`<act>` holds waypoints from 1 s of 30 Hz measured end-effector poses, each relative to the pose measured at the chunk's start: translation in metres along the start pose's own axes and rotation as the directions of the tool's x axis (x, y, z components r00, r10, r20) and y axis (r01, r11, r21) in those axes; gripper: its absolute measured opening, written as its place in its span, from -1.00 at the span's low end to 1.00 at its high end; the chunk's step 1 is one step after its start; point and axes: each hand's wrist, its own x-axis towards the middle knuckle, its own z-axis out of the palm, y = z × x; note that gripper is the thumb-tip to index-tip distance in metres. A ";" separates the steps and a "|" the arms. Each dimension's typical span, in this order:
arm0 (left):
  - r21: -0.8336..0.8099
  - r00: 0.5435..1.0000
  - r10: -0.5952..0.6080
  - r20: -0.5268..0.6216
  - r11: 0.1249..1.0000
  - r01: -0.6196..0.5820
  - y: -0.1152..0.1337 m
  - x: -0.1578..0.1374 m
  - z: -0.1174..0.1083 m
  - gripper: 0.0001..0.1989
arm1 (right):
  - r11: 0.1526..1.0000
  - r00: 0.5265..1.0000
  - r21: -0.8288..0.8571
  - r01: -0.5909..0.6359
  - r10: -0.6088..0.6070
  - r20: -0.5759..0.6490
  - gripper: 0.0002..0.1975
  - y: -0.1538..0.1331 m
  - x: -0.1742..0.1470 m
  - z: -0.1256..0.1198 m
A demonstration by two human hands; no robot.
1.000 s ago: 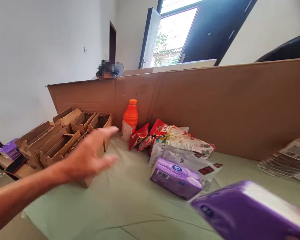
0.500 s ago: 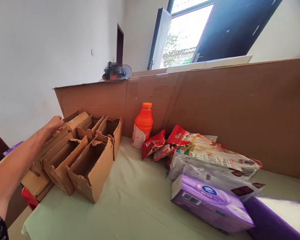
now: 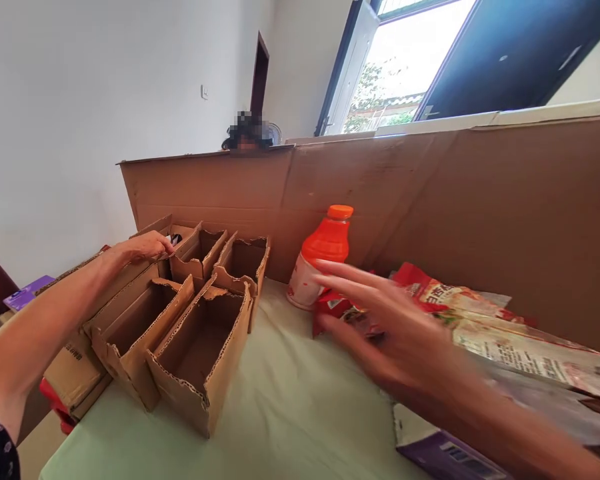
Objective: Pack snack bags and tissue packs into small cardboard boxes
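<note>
My left hand (image 3: 153, 245) reaches into the back left of a group of open-topped cardboard boxes. Its fingers are bent over the edge of a cardboard box (image 3: 185, 243), beside a small black-and-white thing (image 3: 175, 239) I cannot make out. My right hand (image 3: 395, 320), smeared by motion, is held over the table with fingers apart and nothing in it. Its fingertips overlap the view of an orange bottle (image 3: 327, 233) with an orange cap and a red snack packet (image 3: 336, 303); whether they touch cannot be seen.
More open boxes (image 3: 200, 347) stand in front on a pale green cloth (image 3: 280, 407). Several food packets (image 3: 520, 340) and a purple tissue pack (image 3: 445, 453) lie at the right. A tall cardboard wall (image 3: 220, 187) runs along the back, with a person's head (image 3: 247, 133) behind it.
My right hand has come into view from the lower right, reaching toward the bottle and packets. My left hand has moved rightward along the back boxes. The camera view has turned left.
</note>
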 end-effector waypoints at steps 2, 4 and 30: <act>0.042 1.000 -0.004 0.024 0.999 0.003 0.000 -0.001 -0.003 -0.70 | 0.982 0.971 0.119 0.146 -0.165 0.171 -0.54 -0.018 0.061 0.059; 0.093 0.999 0.002 0.033 0.996 -0.006 0.000 0.002 -0.008 -0.70 | 0.979 0.916 0.076 0.187 -0.202 0.346 -0.38 -0.038 0.117 0.116; 0.389 0.958 -0.267 0.106 0.898 0.207 -0.015 0.056 -0.003 -0.66 | 0.982 0.740 0.004 0.190 -0.146 0.657 -0.55 -0.068 0.162 0.217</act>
